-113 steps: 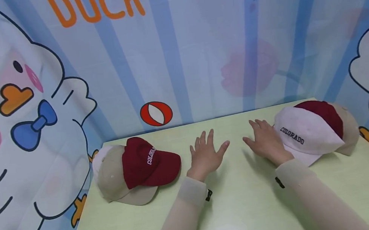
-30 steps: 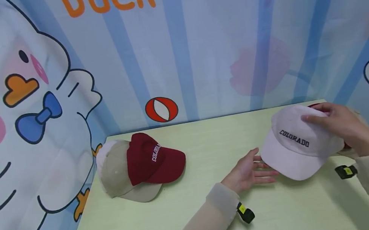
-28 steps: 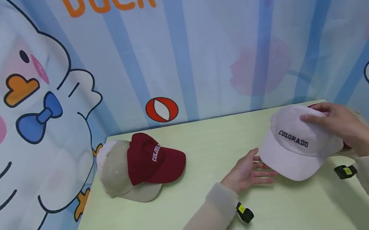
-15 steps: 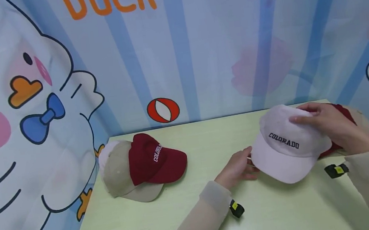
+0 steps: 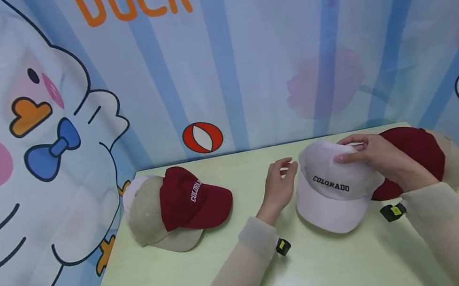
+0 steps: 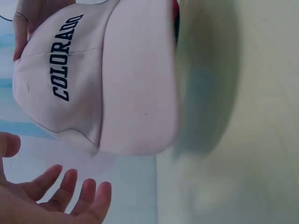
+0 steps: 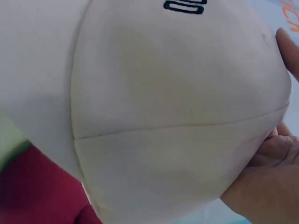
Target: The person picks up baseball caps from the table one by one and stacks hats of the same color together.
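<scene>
We see the red cap (image 5: 419, 146) at right partly hidden behind the right hand (image 5: 384, 160), which pinches the white cap (image 5: 333, 193) above the tabletop (image 5: 320, 269), right of centre. We count three caps (image 5: 181, 202) at left, three at right; the left hand (image 5: 278, 188), empty, bends loosely beside the white cap.

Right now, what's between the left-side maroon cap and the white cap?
The left hand, with bare tabletop between it and the left-side maroon cap; the head view shows it. The right hand holds the white cap.
</scene>
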The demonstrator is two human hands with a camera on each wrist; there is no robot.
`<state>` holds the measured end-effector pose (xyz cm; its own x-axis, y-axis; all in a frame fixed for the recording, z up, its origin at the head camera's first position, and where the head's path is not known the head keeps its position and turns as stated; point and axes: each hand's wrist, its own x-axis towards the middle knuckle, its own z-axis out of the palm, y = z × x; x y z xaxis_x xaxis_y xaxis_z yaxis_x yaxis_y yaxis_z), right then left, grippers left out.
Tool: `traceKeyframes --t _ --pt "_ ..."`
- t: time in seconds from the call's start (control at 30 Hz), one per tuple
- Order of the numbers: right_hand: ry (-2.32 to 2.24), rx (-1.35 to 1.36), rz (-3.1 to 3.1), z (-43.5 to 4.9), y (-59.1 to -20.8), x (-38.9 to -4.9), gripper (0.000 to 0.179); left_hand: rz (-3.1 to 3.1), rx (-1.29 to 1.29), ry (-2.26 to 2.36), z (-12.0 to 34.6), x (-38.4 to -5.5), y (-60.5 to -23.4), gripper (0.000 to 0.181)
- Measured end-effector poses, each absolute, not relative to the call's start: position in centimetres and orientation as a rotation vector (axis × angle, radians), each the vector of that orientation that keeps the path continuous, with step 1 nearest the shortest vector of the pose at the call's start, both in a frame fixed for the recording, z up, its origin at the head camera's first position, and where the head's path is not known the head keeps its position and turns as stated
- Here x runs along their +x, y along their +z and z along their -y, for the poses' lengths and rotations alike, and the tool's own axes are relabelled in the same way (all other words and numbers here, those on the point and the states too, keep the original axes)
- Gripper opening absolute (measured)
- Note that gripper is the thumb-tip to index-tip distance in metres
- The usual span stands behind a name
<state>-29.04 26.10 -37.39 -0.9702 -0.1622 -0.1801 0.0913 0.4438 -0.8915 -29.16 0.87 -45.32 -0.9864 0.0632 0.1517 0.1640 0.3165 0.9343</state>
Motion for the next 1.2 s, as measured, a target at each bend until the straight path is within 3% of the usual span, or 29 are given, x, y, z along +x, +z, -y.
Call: traceKeyframes --t 0.27,0.8,1.2 --pt "-1.597 -0.252 -2.325 -23.0 -38.0 -29.5 0.051 2.418 -0.412 -1.763 0.3 -29.7 -44.3 0.053" --pt "-1.676 -0.381 -2.314 -19.1 -39.0 -31.1 0.049 2.35 -0.466 -1.834 3.1 -30.4 -43.9 0.035" --pt "-1.679 -0.364 -2.483 -16.4 -39.7 -32.3 0.051 2.222 -0.25 -2.098 4.5 -31.4 -43.7 0.027"
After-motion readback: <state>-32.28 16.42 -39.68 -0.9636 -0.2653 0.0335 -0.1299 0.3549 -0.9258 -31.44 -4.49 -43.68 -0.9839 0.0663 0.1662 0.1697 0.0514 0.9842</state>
